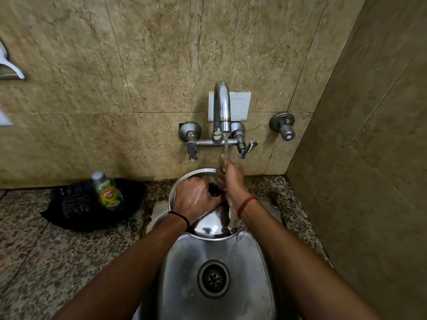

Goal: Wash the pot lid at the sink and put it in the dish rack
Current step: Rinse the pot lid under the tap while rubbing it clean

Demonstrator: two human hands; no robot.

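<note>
A round steel pot lid (208, 227) with a black knob (214, 190) hangs tilted over the steel sink (215, 262). My left hand (195, 198) grips the lid at its black knob. My right hand (231, 176) reaches up over the lid's far rim, right under the running water, with its fingers wet; whether they pinch the rim is hard to tell. Water streams from the chrome tap (222, 107) onto my right hand and runs down the lid into the basin. No dish rack is in view.
A dish soap bottle (108, 191) stands on a black tray (87, 204) on the speckled granite counter (46, 250), left of the sink. Two tap handles (247, 150) and a separate valve (285, 129) jut from the tiled wall. A side wall closes in at the right.
</note>
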